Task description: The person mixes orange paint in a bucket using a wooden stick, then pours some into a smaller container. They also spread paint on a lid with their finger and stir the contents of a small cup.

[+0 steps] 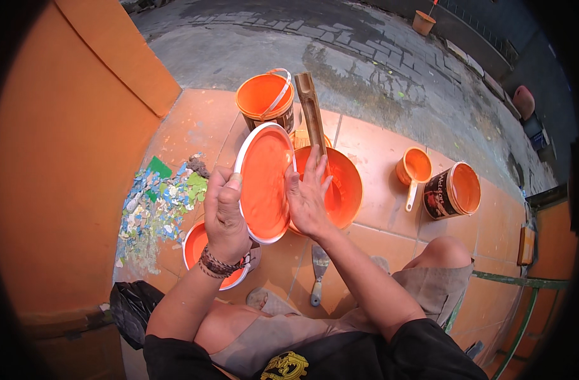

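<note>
My left hand (223,212) grips the left rim of a round white bucket lid (264,183), tilted up with its orange paint-coated face showing. My right hand (310,196) has its fingers stretched out, its thumb side against the lid's right edge. Beneath that hand is a wide basin (351,190) of orange paint, partly hidden. A split bamboo stick (310,111) stands up out of it, just beyond my fingertips. Behind the lid is an orange-lined bucket (254,95) with a white handle. Another bucket (194,244) with orange paint sits below my left wrist.
A putty knife (319,272) lies on the tiles (384,244) before me. To the right are an orange dipper (416,166) and a dark-labelled paint bucket (443,195). Paint flakes (156,202) lie scattered beside the orange wall (68,164). A green metal rail (527,285) is at right.
</note>
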The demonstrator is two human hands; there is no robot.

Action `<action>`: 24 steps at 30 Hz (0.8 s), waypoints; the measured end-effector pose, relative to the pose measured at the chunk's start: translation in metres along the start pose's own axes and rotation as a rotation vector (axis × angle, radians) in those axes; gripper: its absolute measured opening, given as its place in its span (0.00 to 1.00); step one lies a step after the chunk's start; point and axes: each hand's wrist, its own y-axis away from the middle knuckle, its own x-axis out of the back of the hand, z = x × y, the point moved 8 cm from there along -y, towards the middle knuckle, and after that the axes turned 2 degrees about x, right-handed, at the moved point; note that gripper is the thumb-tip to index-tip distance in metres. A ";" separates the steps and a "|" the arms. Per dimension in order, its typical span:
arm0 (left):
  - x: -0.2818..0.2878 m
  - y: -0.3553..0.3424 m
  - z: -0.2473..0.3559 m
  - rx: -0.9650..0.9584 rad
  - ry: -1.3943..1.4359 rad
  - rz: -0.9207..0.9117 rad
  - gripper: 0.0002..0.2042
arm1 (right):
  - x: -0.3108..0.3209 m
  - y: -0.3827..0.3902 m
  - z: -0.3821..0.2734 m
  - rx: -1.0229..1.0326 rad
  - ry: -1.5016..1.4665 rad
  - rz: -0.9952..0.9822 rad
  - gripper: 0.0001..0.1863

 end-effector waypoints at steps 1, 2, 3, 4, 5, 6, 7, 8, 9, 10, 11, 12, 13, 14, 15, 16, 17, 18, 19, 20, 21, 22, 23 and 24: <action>0.002 0.000 -0.001 0.021 0.049 -0.005 0.11 | 0.001 -0.001 -0.003 0.020 0.022 0.005 0.38; 0.002 0.000 -0.001 0.052 0.127 -0.022 0.10 | 0.002 -0.002 -0.003 0.030 0.044 0.003 0.38; 0.001 0.000 -0.001 0.082 0.206 -0.040 0.10 | 0.003 -0.003 -0.004 0.041 0.068 0.003 0.38; 0.002 0.000 -0.001 0.076 0.216 -0.042 0.10 | 0.004 -0.004 -0.005 0.051 0.092 0.004 0.37; 0.003 -0.001 -0.002 0.070 0.226 -0.043 0.10 | 0.005 -0.005 -0.007 0.068 0.102 0.013 0.37; 0.005 -0.002 -0.002 0.065 0.235 -0.044 0.10 | 0.007 -0.005 -0.009 0.083 0.112 0.022 0.37; 0.007 -0.003 -0.001 0.054 0.224 -0.042 0.10 | 0.008 -0.006 -0.011 0.099 0.122 0.031 0.37; 0.009 -0.004 -0.001 0.042 0.212 -0.041 0.10 | 0.009 -0.006 -0.012 0.111 0.136 0.031 0.36; 0.010 -0.004 0.000 0.042 0.217 -0.038 0.11 | 0.010 -0.008 -0.014 0.123 0.150 0.030 0.36; 0.011 -0.004 0.001 0.042 0.222 -0.036 0.11 | 0.010 -0.009 -0.015 0.136 0.165 0.029 0.36; 0.011 -0.005 0.002 0.054 0.244 -0.034 0.11 | 0.011 -0.010 -0.018 0.148 0.171 0.028 0.36; 0.011 -0.006 0.001 0.066 0.266 -0.034 0.11 | 0.012 -0.011 -0.021 0.159 0.179 0.030 0.36; 0.012 -0.006 0.001 0.057 0.277 -0.050 0.11 | 0.013 -0.013 -0.023 0.170 0.187 0.031 0.36; 0.013 -0.007 -0.001 0.047 0.287 -0.065 0.11 | 0.014 -0.014 -0.023 0.182 0.190 0.033 0.36; 0.014 -0.007 -0.001 0.037 0.296 -0.080 0.10 | 0.014 -0.015 -0.025 0.194 0.192 0.035 0.36; 0.016 -0.008 -0.003 0.048 0.288 -0.054 0.11 | 0.014 -0.017 -0.026 0.206 0.194 0.037 0.36; 0.018 -0.009 -0.004 0.058 0.281 -0.028 0.11 | 0.015 -0.018 -0.027 0.220 0.195 0.046 0.36; 0.020 -0.009 -0.005 0.069 0.272 -0.001 0.12 | 0.014 -0.020 -0.028 0.234 0.194 0.056 0.36; 0.020 -0.010 -0.005 0.079 0.275 -0.008 0.13 | 0.014 -0.021 -0.030 0.247 0.193 0.065 0.36; 0.020 -0.011 -0.006 0.089 0.278 -0.015 0.13 | 0.014 -0.022 -0.030 0.252 0.211 0.053 0.36; 0.021 -0.012 -0.006 0.099 0.281 -0.022 0.14 | 0.013 -0.023 -0.031 0.256 0.228 0.041 0.35; 0.021 -0.012 -0.006 0.106 0.296 -0.027 0.15 | 0.013 -0.024 -0.031 0.261 0.246 0.029 0.35; 0.021 -0.012 -0.006 0.112 0.311 -0.032 0.15 | 0.013 -0.025 -0.032 0.268 0.264 0.019 0.35; 0.021 -0.012 -0.006 0.119 0.327 -0.036 0.16 | 0.012 -0.026 -0.033 0.277 0.282 0.009 0.34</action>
